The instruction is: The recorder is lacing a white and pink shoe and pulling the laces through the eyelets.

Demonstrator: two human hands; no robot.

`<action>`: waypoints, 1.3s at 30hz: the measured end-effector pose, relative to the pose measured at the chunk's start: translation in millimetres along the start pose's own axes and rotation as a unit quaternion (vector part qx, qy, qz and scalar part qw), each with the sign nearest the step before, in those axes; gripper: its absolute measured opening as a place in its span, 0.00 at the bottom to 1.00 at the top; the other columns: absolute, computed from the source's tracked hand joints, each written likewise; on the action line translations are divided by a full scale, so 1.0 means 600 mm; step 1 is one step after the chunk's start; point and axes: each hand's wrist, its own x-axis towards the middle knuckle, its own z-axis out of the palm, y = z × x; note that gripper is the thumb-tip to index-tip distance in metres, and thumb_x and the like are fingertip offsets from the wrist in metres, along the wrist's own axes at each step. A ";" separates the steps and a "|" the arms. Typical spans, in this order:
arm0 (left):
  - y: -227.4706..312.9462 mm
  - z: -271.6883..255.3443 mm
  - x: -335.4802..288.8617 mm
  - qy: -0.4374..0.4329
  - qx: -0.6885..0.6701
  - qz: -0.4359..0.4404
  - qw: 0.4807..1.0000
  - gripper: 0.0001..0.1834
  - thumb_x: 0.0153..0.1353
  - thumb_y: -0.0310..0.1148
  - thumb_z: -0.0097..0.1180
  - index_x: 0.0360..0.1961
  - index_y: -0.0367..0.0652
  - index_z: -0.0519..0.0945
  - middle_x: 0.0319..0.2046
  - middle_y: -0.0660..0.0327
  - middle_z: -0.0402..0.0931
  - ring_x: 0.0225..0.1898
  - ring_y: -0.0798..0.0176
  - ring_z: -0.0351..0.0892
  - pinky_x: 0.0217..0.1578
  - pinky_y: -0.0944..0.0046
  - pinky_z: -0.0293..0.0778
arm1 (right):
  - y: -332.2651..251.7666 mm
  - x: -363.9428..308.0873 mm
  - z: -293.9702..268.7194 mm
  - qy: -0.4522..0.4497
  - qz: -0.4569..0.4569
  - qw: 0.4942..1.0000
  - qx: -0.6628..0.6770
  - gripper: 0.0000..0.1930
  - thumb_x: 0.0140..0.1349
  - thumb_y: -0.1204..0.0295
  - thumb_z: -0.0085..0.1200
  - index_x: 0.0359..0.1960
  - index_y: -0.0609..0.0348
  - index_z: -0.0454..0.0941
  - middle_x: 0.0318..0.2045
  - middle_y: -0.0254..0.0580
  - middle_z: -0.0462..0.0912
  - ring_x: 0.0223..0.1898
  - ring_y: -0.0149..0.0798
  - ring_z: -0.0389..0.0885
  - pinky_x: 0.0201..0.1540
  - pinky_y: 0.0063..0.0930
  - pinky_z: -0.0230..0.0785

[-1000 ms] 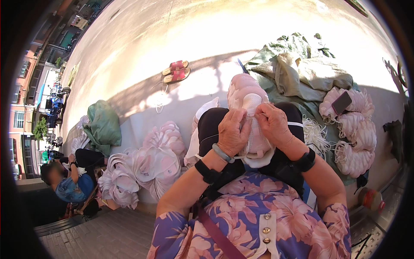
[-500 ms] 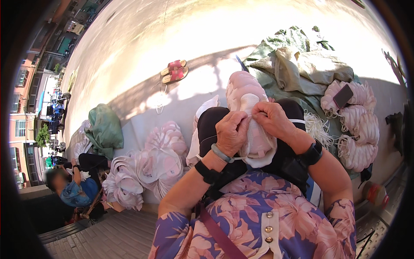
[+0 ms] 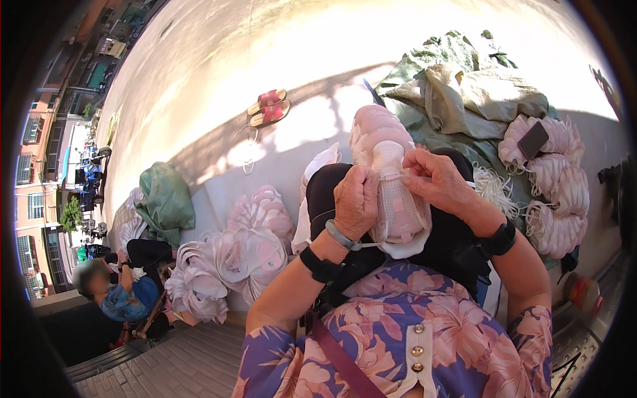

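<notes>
A stack of nested pink-and-white shoe uppers (image 3: 379, 126) rests across my lap. The nearest shoe upper (image 3: 400, 222), with its mesh tongue facing up, lies between my hands. A thin white shoelace (image 3: 391, 176) crosses its tongue. My left hand (image 3: 356, 202) is closed on the lace at the upper's left side, fingers curled. On the right side, my right hand (image 3: 439, 182) pinches the lace between thumb and forefinger, its other fingers bent. The lace ends inside the fingers are hidden.
Piles of shoe uppers lie at left (image 3: 249, 255) and right, the right one topped by a phone (image 3: 533, 140). Loose white laces (image 3: 494, 189) hang beside my right knee. Also around are green sacks (image 3: 166, 202), red sandals (image 3: 270, 107) and a seated person (image 3: 126, 292).
My hands have moved slightly apart, the right one drawing off to the right and uncovering the lace across the tongue. The view has shifted slightly.
</notes>
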 end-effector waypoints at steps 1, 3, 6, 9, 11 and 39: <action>-0.003 -0.014 0.001 -0.009 -0.002 -0.032 0.999 0.07 0.63 0.30 0.50 0.29 0.39 0.71 0.20 0.59 0.69 0.19 0.63 0.69 0.22 0.65 0.67 | 0.003 -0.003 -0.006 0.001 0.001 1.000 0.001 0.10 0.51 0.71 0.55 0.31 0.64 0.71 0.18 0.46 0.73 0.21 0.44 0.74 0.26 0.34 0.64; -0.026 -0.058 -0.010 0.006 -0.027 -0.094 0.995 0.08 0.65 0.31 0.49 0.29 0.40 0.71 0.21 0.65 0.69 0.19 0.74 0.67 0.21 0.72 0.65 | 0.012 -0.010 -0.014 -0.007 -0.030 0.998 -0.058 0.10 0.51 0.71 0.55 0.31 0.63 0.71 0.17 0.44 0.71 0.21 0.45 0.72 0.27 0.34 0.64; -0.054 -0.159 -0.029 0.121 -0.086 -0.205 0.968 0.10 0.66 0.32 0.48 0.28 0.41 0.70 0.22 0.67 0.68 0.18 0.78 0.62 0.18 0.78 0.61 | 0.022 -0.015 -0.013 0.028 -0.104 0.992 -0.071 0.09 0.50 0.72 0.55 0.31 0.62 0.72 0.17 0.44 0.70 0.21 0.46 0.72 0.28 0.34 0.64; -0.116 -0.271 -0.081 0.203 -0.027 -0.282 0.937 0.10 0.65 0.32 0.49 0.26 0.42 0.70 0.21 0.68 0.67 0.19 0.78 0.62 0.18 0.76 0.61 | 0.023 -0.014 -0.014 0.015 -0.088 0.995 -0.054 0.09 0.50 0.72 0.55 0.31 0.62 0.72 0.18 0.44 0.70 0.22 0.48 0.72 0.28 0.34 0.64; -0.133 -0.300 -0.119 0.152 0.067 -0.273 0.948 0.10 0.64 0.31 0.50 0.26 0.42 0.70 0.21 0.69 0.67 0.19 0.77 0.63 0.18 0.74 0.62 | 0.011 -0.008 -0.014 -0.002 -0.086 0.995 -0.059 0.10 0.50 0.72 0.55 0.32 0.62 0.72 0.18 0.45 0.71 0.22 0.48 0.72 0.28 0.34 0.64; -0.075 -0.431 0.036 0.051 0.480 0.017 0.876 0.07 0.59 0.28 0.53 0.37 0.41 0.79 0.29 0.52 0.79 0.31 0.49 0.79 0.31 0.59 0.73 | 0.003 -0.085 -0.183 -0.113 0.037 0.947 -0.297 0.07 0.56 0.70 0.55 0.29 0.63 0.76 0.21 0.47 0.76 0.26 0.51 0.75 0.31 0.38 0.66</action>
